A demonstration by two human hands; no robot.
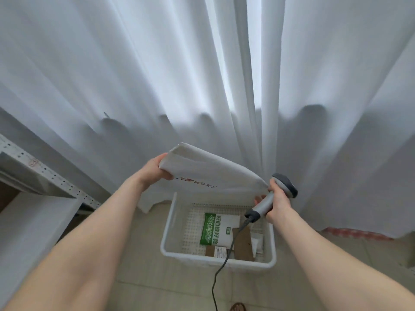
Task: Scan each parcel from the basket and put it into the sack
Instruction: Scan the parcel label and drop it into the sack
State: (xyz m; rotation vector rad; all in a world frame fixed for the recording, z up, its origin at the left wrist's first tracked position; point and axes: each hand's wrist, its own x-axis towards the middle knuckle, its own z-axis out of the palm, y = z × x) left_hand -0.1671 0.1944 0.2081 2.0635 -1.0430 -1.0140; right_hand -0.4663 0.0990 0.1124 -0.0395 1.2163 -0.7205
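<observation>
A flat white parcel [208,171] with a red and grey logo is held up above the basket. My left hand [157,168] grips its left edge. My right hand [277,203] grips a grey handheld scanner [272,194], and its fingers also touch the parcel's right corner. The scanner's black cable [221,265] hangs down over the basket. The white plastic basket [167,232] stands on the floor below and holds a white and green parcel [219,228], a brown cardboard parcel [243,243] and a small labelled parcel [216,251]. No sack is in view.
White curtains [202,75] hang right behind the basket and fill the upper view. A grey metal shelf [45,176] stands at the left. The floor is beige tile [139,254]. A foot in a sandal [238,307] shows at the bottom edge.
</observation>
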